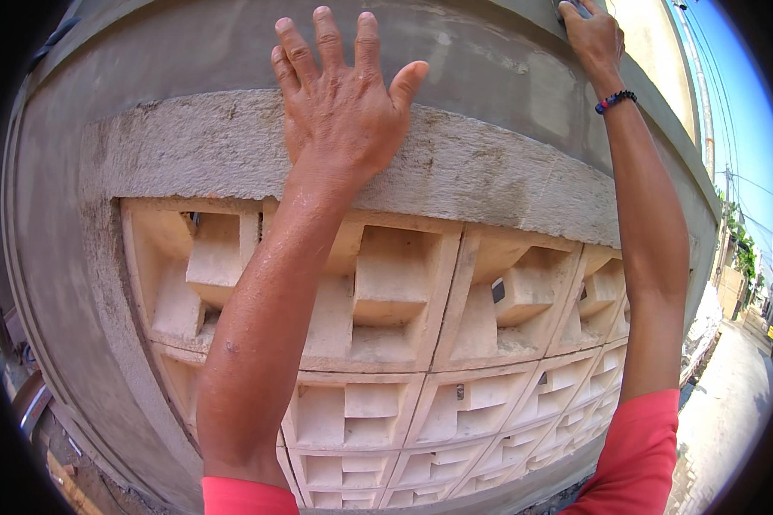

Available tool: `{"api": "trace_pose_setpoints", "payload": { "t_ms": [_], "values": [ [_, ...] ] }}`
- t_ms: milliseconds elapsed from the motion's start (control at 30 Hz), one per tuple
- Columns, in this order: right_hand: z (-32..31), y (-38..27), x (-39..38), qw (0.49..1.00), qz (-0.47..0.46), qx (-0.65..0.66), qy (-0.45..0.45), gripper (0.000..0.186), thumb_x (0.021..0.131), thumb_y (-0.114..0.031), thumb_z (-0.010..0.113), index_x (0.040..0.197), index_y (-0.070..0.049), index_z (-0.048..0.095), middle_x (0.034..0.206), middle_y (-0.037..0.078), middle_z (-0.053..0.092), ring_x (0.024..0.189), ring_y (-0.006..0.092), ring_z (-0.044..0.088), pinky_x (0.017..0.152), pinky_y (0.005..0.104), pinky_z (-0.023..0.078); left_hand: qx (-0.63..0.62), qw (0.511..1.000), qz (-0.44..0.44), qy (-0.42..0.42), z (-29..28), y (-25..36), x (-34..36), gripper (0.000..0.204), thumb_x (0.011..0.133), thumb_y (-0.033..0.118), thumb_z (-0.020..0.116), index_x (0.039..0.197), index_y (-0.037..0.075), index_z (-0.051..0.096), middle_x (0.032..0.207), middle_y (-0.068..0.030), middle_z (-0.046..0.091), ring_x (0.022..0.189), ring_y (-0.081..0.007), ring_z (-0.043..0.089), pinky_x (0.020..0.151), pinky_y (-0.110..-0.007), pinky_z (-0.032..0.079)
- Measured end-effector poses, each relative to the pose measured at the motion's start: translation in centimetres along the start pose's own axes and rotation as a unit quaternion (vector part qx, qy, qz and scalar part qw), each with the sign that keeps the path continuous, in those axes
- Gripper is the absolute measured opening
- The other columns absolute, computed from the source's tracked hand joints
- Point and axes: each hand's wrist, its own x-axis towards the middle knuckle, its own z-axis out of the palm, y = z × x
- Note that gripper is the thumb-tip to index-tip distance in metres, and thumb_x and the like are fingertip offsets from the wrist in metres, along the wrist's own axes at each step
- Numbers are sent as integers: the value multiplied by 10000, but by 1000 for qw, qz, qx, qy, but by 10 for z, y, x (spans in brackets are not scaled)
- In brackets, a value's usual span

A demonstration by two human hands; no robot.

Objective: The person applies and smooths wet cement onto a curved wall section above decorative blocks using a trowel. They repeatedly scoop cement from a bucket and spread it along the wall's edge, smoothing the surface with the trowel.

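1. So the left hand (339, 112) is up with fingers splayed and palm toward the wall, gripping nothing at all. It sits across the line where the smooth grey plaster (481, 60) meets the rough band (507, 176). My guess is it's there for balance: spread fingers give a wide prop when both arms are stretched that high.

2. The right hand (599, 36) is the one doing the grasping. Its fingers are curled around a small bluish-grey object (584, 9), way up at the top right, right by the smooth plaster. The top of the frame cuts it off, so I can't tell what kind of thing it is. A curled hold like that would make sense for keeping something small under control at full reach.

3. Both arms pass in front of the cream vent blocks (391, 287), but neither hand is on them. They're set in rows below the rough band, openings facing out, presumably so air and light get through. The band frames them along the top and down the left side.

4. The beaded bracelet (616, 101) is on the right wrist, and the red sleeves (636, 442) end well down the arms, so cloth stays clear of the plaster.
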Motion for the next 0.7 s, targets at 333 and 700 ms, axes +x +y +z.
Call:
{"api": "trace_pose_setpoints", "payload": {
  "t_ms": [333,700],
  "values": [
    [0,32,6,998,-38,-35,-22,473,798,-462,622,1210,-231,643,1036,145,692,979,259,656,862,361,498,-13,1000,-3,2,-1,-1,-1,737,923,658,230,1436,143,346,1482,-224,256,1381,-486,108,1131,-564,107],
    [-3,-78,-25,991,-78,111,-4,364,798,-275,589,1074,-53,668,974,222,660,945,395,617,862,434,489,8,1000,9,11,-1,-13,-3,727,929,643,229,1432,133,352,1481,-224,258,1382,-486,100,1131,-573,78]
  ]
}}
